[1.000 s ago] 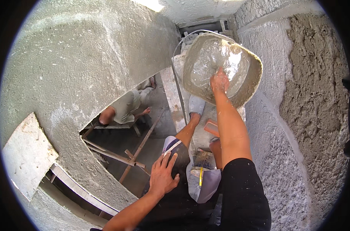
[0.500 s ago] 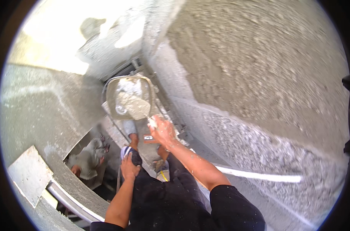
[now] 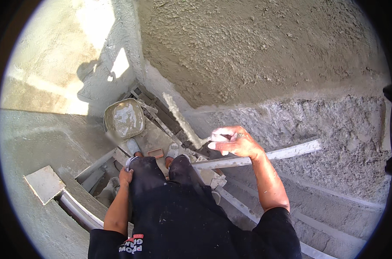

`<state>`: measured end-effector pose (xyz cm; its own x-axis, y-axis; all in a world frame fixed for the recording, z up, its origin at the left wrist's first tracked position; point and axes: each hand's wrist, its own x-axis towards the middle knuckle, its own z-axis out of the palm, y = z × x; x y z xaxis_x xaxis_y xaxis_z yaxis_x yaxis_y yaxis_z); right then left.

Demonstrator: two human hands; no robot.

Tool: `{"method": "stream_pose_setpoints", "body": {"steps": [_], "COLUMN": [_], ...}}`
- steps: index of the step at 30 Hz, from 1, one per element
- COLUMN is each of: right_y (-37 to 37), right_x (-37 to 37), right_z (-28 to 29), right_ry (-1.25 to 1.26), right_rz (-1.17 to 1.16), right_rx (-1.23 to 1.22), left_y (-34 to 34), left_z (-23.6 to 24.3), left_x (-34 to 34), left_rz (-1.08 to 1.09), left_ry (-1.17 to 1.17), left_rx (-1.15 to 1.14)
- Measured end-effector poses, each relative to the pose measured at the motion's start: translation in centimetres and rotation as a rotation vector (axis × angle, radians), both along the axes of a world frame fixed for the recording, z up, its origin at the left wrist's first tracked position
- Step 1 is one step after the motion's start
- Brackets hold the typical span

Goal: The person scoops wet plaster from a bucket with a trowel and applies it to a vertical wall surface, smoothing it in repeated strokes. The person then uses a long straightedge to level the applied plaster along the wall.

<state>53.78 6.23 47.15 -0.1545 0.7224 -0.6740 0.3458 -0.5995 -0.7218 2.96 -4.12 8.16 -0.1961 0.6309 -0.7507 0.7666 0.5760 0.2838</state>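
My right hand [image 3: 237, 142] is closed around the handle of a trowel [image 3: 181, 121], held out in front of the wall. The trowel's blade appears nearly edge-on and is coated with grey mortar; the fingers are smeared too. My left hand [image 3: 126, 176] rests against the side of my left thigh, beside a whitish striped cloth-like edge [image 3: 130, 161]; its fingers show only in part. Beyond my feet stands a tub [image 3: 106, 117] with wet mortar in it. To the right, the wall's upper part [image 3: 247, 56] carries fresh, rough mortar.
A pale straight bar [image 3: 265, 158] slants past my right forearm, against the bare rough lower wall [image 3: 334, 129]. I stand on narrow planks [image 3: 150, 134] with gaps beside them. A square board [image 3: 45, 184] lies at left. A small reddish rectangular piece [image 3: 155, 153] sits between my feet.
The trowel has come out of the tub and moved right toward the wall with my right hand. My view has turned rightward. The left hand stays at the leg.
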Motion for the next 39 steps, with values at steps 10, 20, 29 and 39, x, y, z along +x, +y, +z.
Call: {"method": "stream_pose_setpoints", "body": {"steps": [10, 20, 29, 39], "right_y": [-1.6, 7.2, 18.7, 14.2], "right_x": [7.1, -25.1, -43.1, -41.9], "right_z": [11.0, -43.6, -82.3, -80.2], "right_ry": [-0.827, -0.694, -0.956, -0.506], "right_rz": [-0.655, 0.451, 0.514, 0.288], "right_rx": [0.744, -0.082, 0.154, -0.002], "left_y": [-0.4, 2.0, 3.8, 2.9], "left_z": [0.9, -5.4, -8.5, -10.0], "left_x": [1.8, -1.2, -5.7, -5.6], "left_rz": [0.050, -0.302, -0.129, -0.125], "left_ry": [-0.094, 0.000, -0.008, 0.000], "left_rx": [-0.070, -0.367, -0.222, -0.162]}}
